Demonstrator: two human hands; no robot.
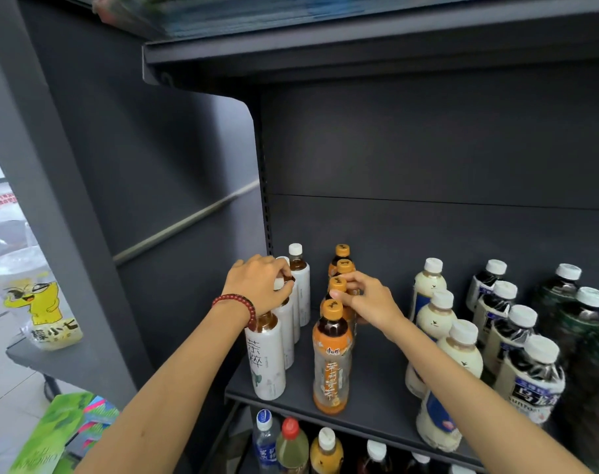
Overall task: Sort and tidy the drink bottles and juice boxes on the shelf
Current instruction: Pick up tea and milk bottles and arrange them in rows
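L hand [260, 285] sits on top of the 2nd white-label tea bottle [287, 336] in the far-left row. Its fingers are curled down over the cap and neck, gripping, and the cap is mostly hidden. There's a red bead bracelet [236, 304] on that wrist. R hand [366, 299] is on the 2nd orange-cap tea bottle [338, 283] in the next row. Thumb and fingers are curled round the neck just below the cap, pinching it; the fingertips on the far side are hidden. Both bottles stand upright on the dark grey shelf [376, 381], each in a front-to-back line of 4. The front white-label bottle [265, 364] and front orange bottle [332, 367] stand near the shelf edge, apart from each other. To the right is a row of cream milk-tea bottles [462, 350], then a row of dark oolong bottles [534, 378] w/ white caps, then dark green bottles [585, 319] at the far right, partly cut off. The tier below shows mixed bottle tops [291, 443], w/ blue, red and white caps. Off to the left, outside the unit, is a bag w/ yellow cartoon print [41, 302], and green packaging [58, 432] at bottom left.
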